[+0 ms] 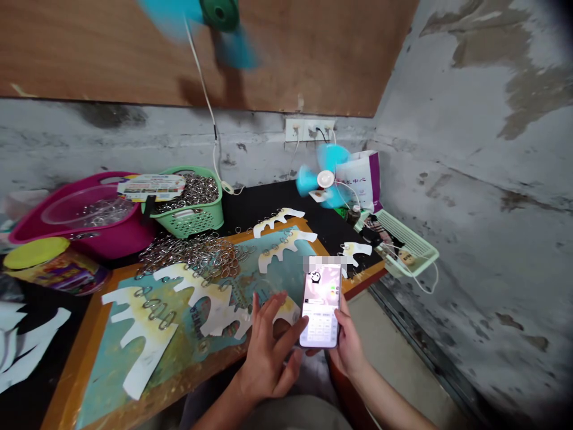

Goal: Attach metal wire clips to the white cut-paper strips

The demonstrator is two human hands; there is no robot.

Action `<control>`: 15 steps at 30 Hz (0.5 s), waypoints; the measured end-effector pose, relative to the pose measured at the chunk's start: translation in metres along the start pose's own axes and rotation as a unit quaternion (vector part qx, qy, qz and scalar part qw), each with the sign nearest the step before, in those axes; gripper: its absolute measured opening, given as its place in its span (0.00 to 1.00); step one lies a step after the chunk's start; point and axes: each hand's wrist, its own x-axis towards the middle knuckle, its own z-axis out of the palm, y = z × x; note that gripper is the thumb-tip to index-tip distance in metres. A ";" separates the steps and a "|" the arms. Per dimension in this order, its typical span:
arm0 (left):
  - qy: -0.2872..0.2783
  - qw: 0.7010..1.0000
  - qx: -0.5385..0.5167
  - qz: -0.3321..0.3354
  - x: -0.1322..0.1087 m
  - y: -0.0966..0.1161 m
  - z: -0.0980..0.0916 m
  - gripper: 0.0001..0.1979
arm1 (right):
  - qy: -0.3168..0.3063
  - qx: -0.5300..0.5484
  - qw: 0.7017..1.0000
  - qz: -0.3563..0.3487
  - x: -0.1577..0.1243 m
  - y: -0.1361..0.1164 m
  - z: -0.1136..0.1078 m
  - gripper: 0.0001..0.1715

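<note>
A lit smartphone [320, 304] with a keypad on the lower half of its screen is held upright past the table's front edge. My right hand [348, 343] grips it along its right side, thumb at the screen's edge. At its left edge, my left hand [272, 340] has its fingers spread, the index fingertip touching the screen. Behind my left hand lie white paper cut-outs with yellowish smears [215, 304], some bearing metal rings. Another ringed cut-out [138, 322] lies farther left. A pile of metal rings [192, 254] sits behind them on the board.
A pink basket [85, 230] and a green basket [201, 218] of metal pieces stand at the back left, near a yellow-lidded tub [49, 263]. A blue fan [326, 178] spins at the back; a pale green basket [414, 239] sits right. Another fan [219, 15] hangs above.
</note>
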 end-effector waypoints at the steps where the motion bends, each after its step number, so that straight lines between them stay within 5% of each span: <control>1: 0.004 1.000 -0.005 0.003 -0.001 0.000 0.000 0.28 | 0.001 -0.003 1.000 -0.001 0.000 0.000 0.000 0.46; 10: -0.011 0.998 -0.032 0.053 -0.001 0.004 0.001 0.25 | 0.003 0.016 0.999 -0.035 -0.001 -0.002 0.003 0.44; 15: -0.017 0.999 -0.015 0.048 0.000 0.006 0.003 0.25 | 0.002 -0.006 1.000 -0.022 -0.002 0.000 0.003 0.54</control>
